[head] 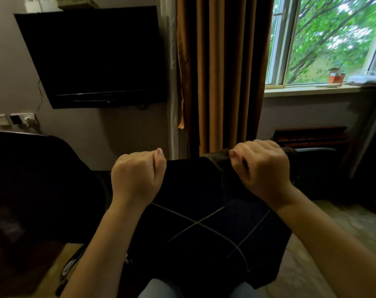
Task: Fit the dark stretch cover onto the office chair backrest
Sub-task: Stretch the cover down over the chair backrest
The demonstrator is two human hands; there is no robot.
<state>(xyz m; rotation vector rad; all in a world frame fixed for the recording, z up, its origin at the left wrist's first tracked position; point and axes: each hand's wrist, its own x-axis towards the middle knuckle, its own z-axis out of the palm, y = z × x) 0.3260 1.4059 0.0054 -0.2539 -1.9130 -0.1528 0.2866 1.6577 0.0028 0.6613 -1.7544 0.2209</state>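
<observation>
hanging beside brown curtains (219, 72), a television (92, 57) is seen; the dark stretch cover (191, 183) is gripped at its top edge by the curled left hand (137, 175) and right hand (262, 168).

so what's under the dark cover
Only a grey textured bit of what looks like the backrest shows, beside the right hand. The dark cover hides everything else.

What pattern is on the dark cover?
The cover is dark navy-black with thin pale lines crossing diagonally, shown in the head view.
</observation>
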